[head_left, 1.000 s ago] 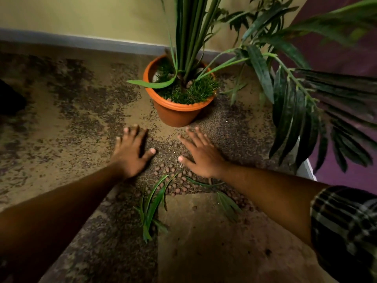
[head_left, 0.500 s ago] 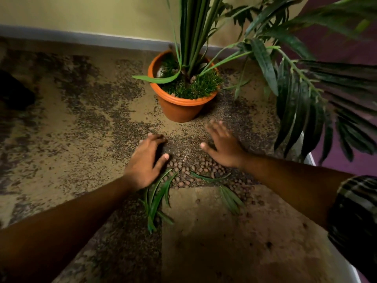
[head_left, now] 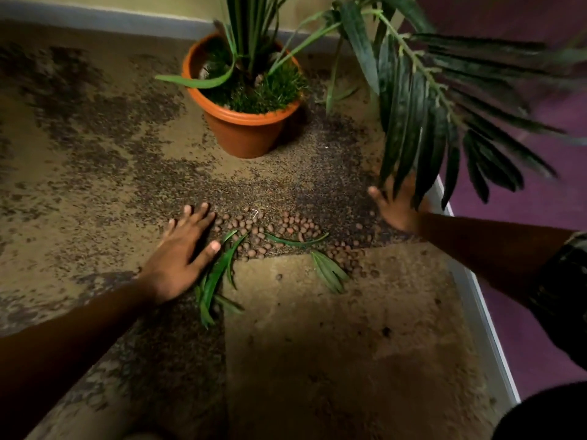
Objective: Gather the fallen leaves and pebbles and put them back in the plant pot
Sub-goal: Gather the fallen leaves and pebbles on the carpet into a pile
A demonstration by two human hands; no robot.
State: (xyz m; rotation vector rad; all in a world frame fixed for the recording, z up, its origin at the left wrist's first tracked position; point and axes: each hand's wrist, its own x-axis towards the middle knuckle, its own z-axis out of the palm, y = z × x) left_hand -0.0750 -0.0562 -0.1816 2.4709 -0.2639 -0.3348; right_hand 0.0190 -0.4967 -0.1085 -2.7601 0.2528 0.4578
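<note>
— Now that the hands have spread apart, what's different from a second ago?

— A second ago both hands lay flat close together, just near of the plant pot (head_left: 246,122). Since then the left hand (head_left: 182,252) has slid nearer and left, and the right hand (head_left: 398,208) has swung out to the right, under the hanging palm frond (head_left: 422,100). The pebbles (head_left: 286,228) that were between and under them are now bracketed from both sides.

— So what does that mean for the job?

— I'd judge it as the setup for a sweep: pulling the scatter inward into one heap. Nothing is lifted yet, and nothing has gone into the pot.

— How are the hands held?

— The left one is open, palm down on the floor (head_left: 317,344), fingers spread and pointing far, thumb just touching the left bunch of fallen leaves (head_left: 216,274). The right is open too, fingers splayed, holding nothing, though the frond hides most of its fingers.

— And where's the mess?

— Pebbles lie in a loose patch between the hands, near of the pot. One leaf (head_left: 295,242) rests across them, and another small bunch (head_left: 328,271) lies just nearer and to the right.
</note>
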